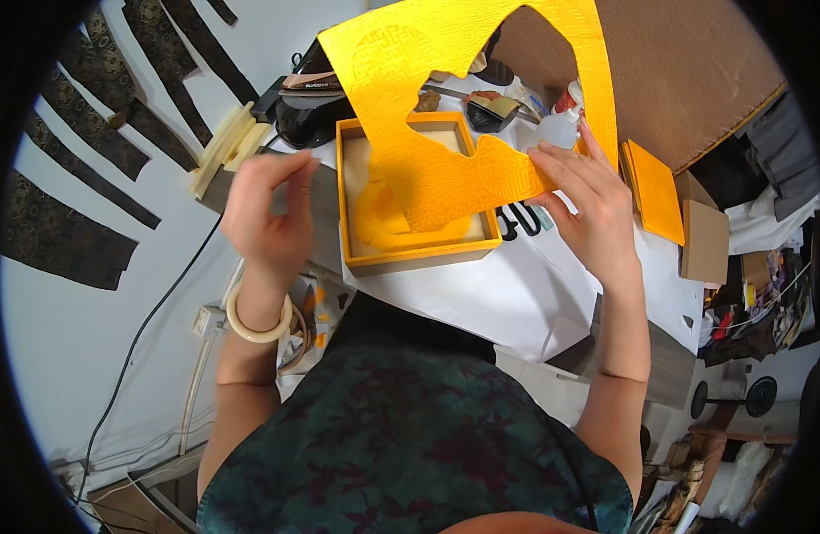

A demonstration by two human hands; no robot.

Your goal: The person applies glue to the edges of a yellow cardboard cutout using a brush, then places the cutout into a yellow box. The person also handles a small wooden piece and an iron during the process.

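My right hand (588, 200) grips the lower edge of a large yellow embossed sheet (463, 98) with a big curved cut-out, holding it up over an open yellow-lined box (419, 254). The box sits on white paper (517, 294) and shows a pale inside with a yellow piece lying in it. My left hand (267, 209) hovers left of the box, fingers curled loosely with nothing in them; a cream bangle (258, 325) circles that wrist.
Dark patterned fabric strips (89, 151) lie on the white surface at left. Black scissors (517, 218) rest beside the box. A glue bottle (561, 125), small tools, a yellow pad (654, 191), brown cardboard (686, 62) and a small brown box (705, 240) crowd the back and right.
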